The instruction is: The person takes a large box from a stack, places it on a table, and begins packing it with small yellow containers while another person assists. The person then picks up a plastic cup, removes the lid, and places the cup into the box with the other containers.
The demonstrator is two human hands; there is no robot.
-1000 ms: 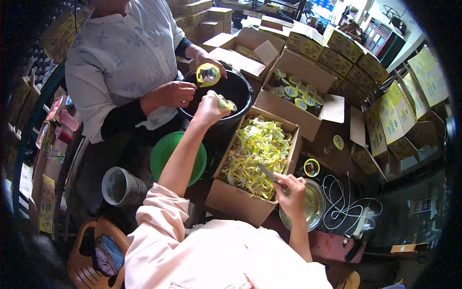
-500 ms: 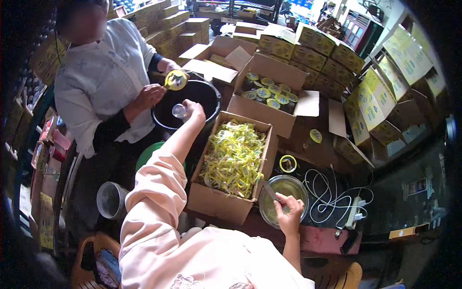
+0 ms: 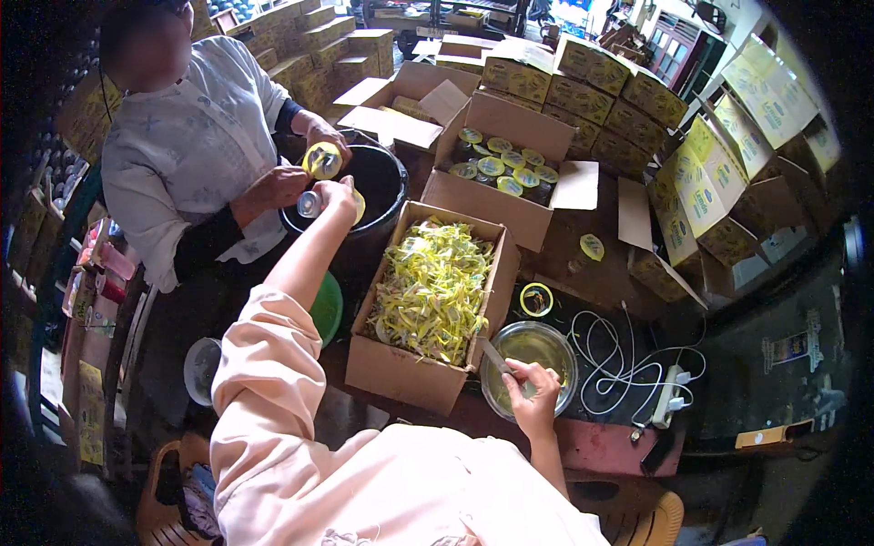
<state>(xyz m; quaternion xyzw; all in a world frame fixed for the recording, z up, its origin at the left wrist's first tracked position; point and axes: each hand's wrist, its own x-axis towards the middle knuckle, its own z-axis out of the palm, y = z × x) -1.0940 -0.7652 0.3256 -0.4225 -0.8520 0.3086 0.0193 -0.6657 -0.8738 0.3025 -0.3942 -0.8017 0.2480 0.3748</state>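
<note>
Your left hand [image 3: 342, 202] wraps a clear cup [image 3: 309, 204] over the black bucket [image 3: 382, 175] — hold it steady; your right hand [image 3: 534, 393] grips the knife [image 3: 494, 356] — aim it away from yourself.

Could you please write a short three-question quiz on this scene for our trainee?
1. Which of the person's hands holds the grey metal knife?
2. True or false: the pile of yellow-and-white strips lies in a green bowl.
3. Fill in: the left hand holds a small transparent plastic cup over a large, round, black ____.

Key: 1. Right hand. 2. False: an open brown cardboard box holds it. 3. Bucket.
</note>
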